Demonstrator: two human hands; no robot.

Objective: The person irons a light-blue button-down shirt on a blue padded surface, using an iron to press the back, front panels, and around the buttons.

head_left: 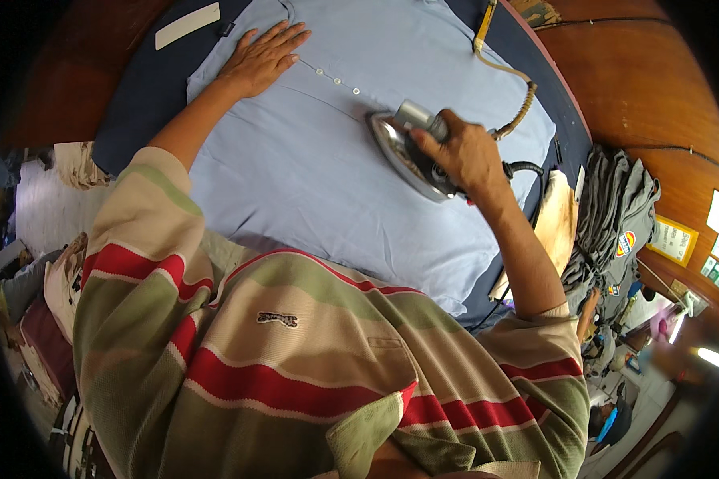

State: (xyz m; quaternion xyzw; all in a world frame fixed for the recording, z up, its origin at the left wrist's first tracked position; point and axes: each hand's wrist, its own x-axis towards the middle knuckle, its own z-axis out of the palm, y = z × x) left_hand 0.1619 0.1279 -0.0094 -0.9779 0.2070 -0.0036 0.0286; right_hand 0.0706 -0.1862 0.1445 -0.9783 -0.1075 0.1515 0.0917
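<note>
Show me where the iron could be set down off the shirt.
Dark blue board cover lies bare left of the light blue shirt, around the left hand. Right of the iron in the right hand, cord and folded grey clothes crowd it.

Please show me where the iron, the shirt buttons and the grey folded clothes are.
iron [399,148], head view, on its shiny soleplate edge.
shirt buttons [337,81], head view, on one button in the row.
grey clothes [615,207], head view, middle of the stack.
</note>
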